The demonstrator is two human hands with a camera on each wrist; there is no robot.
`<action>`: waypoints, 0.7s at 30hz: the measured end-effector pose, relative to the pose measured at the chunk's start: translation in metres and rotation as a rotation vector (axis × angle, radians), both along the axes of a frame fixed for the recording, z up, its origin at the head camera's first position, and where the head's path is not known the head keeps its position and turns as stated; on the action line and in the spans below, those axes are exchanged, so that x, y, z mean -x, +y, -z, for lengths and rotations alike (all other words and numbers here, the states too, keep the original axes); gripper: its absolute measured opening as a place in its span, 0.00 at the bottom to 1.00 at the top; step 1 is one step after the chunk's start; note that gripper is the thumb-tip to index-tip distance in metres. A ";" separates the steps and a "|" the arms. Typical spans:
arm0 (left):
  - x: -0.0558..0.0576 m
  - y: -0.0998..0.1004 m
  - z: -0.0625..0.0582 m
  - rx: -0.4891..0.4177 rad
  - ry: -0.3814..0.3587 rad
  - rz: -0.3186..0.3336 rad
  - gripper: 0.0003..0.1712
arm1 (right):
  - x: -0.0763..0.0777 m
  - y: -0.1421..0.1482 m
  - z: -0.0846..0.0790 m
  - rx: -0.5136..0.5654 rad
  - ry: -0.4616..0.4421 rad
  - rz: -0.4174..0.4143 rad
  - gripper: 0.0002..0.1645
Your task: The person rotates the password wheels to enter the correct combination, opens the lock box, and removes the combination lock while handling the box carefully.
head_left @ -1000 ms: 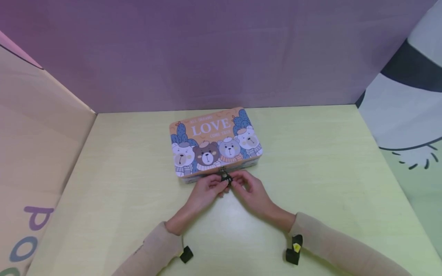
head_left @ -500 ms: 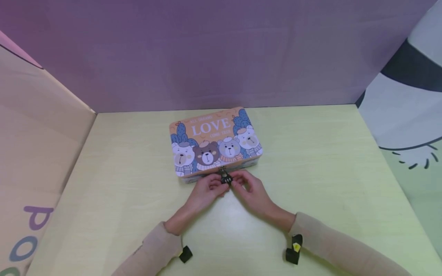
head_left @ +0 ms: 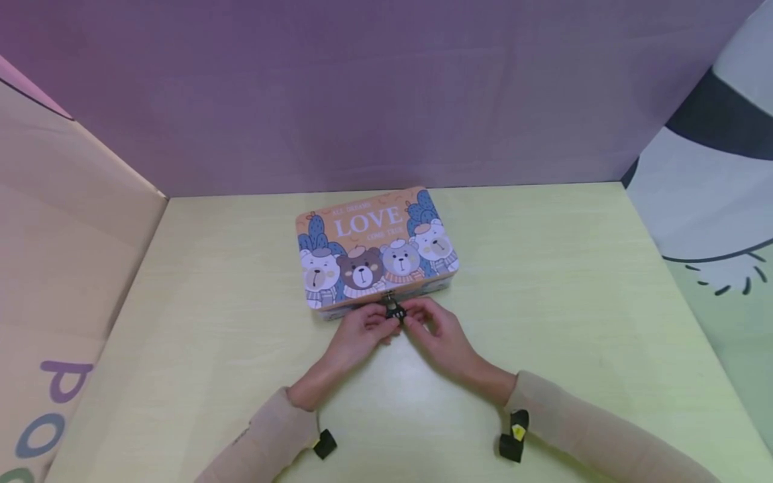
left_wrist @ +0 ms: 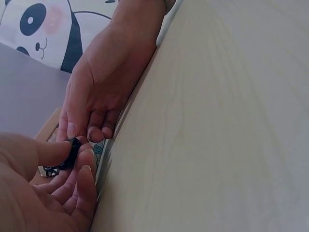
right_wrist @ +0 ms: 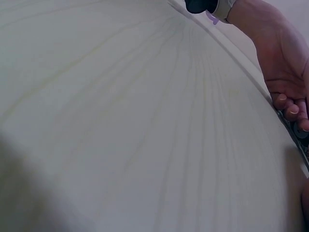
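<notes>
A small black combination padlock (head_left: 396, 313) hangs at the front clasp (head_left: 389, 294) of a tin box (head_left: 362, 241) whose lid is down. Bears, cacti and the word LOVE decorate the lid. My left hand (head_left: 357, 337) pinches the padlock from the left with thumb and fingers. From the right, the thumb and index finger of my right hand (head_left: 445, 341) pinch it too. In the left wrist view the black padlock body (left_wrist: 72, 153) sits between both sets of fingertips. The right wrist view catches the left hand (right_wrist: 288, 72) only at its edge.
The box stands on a pale wooden table (head_left: 555, 302), near the purple back panel (head_left: 386, 100). Printed side panels border the table at left (head_left: 66, 268) and right (head_left: 712, 201). A small black device hangs from each sleeve cuff.
The padlock has tipped slightly back and forth between the fingers; its dial face shows most plainly half a second ago. Both hands and the box keep their places.
</notes>
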State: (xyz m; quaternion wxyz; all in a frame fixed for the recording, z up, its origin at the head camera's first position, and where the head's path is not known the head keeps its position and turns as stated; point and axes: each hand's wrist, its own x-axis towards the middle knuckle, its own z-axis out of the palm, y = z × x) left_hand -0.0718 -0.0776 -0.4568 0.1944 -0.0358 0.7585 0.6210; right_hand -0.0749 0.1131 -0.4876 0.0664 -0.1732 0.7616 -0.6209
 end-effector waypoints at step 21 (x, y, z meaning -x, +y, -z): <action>0.000 -0.002 0.003 0.017 0.013 0.029 0.12 | 0.000 0.000 0.002 0.002 0.000 -0.003 0.15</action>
